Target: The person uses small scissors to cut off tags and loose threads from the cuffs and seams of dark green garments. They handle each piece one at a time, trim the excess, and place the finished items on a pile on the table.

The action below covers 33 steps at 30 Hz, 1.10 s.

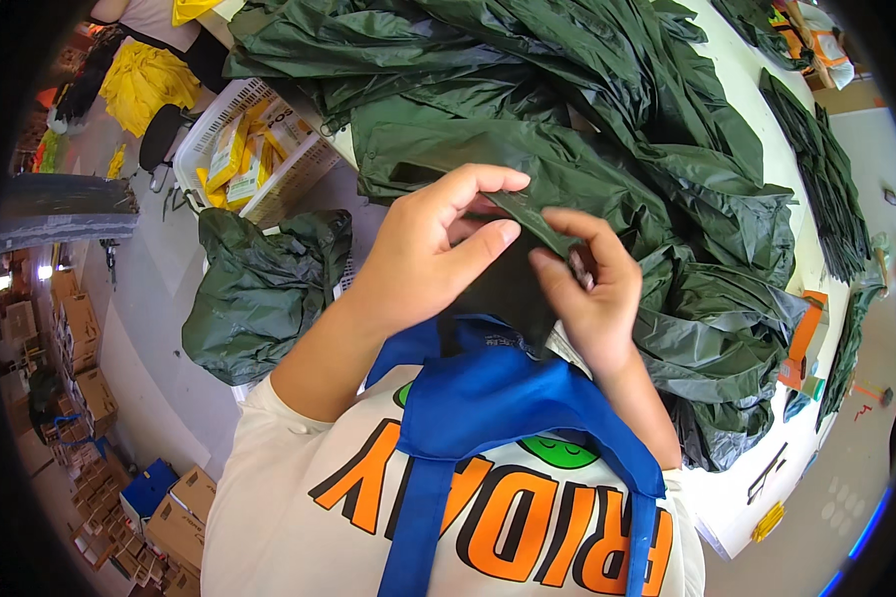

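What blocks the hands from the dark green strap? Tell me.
Nothing visible does. The left hand and right hand both already pinch the dark green strap directly, above the green garment pile.

Left hand (423, 254) covers part of the dark green folded nylon fabric piece (528, 224); its palm side is hidden. Right hand (592, 294) hides the fabric's lower edge; its fingertips are tucked behind the strip. Beyond the hands, the heap of dark green nylon garments (607, 109) is cut off by the top edge. Far left of the hands, a person in a yellow skirt (149, 75) is cropped at the rim. The white plastic basket's (214, 124) yellow packets are too small to tell.
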Tool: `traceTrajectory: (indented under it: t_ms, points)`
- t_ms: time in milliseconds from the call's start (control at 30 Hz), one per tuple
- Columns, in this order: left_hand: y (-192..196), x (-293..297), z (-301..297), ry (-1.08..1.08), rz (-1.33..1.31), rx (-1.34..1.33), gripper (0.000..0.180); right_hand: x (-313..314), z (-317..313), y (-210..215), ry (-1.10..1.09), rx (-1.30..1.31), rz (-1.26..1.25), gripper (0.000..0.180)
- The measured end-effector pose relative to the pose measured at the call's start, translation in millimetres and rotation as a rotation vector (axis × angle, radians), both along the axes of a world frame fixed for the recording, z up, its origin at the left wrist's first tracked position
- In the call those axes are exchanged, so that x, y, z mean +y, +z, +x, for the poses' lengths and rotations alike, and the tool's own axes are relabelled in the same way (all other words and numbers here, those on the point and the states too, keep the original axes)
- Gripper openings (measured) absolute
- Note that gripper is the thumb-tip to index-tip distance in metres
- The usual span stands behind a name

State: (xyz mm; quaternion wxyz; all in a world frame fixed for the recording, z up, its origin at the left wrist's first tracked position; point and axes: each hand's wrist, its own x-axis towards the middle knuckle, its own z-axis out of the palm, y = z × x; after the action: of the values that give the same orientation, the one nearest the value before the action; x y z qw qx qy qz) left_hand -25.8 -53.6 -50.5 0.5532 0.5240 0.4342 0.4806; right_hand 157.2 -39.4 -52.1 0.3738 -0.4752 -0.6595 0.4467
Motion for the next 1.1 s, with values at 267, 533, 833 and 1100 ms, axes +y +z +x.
traceTrajectory:
  t_ms: [267,533,833,1100]
  points:
    - [-12,-1,31,0.244,0.265,-0.081,0.086,4,18,14,-0.005,0.517,-0.457,0.011]
    - [24,1,34,0.173,-0.020,0.051,0.092,3,21,15,-0.072,0.485,-0.348,0.012]
    - [-3,-14,26,0.166,-0.027,-0.354,0.046,4,34,10,-0.228,0.550,-0.155,0.010]
    - [-11,-14,20,0.078,0.022,-0.402,0.023,10,74,-1,-0.405,0.659,-0.112,0.007]
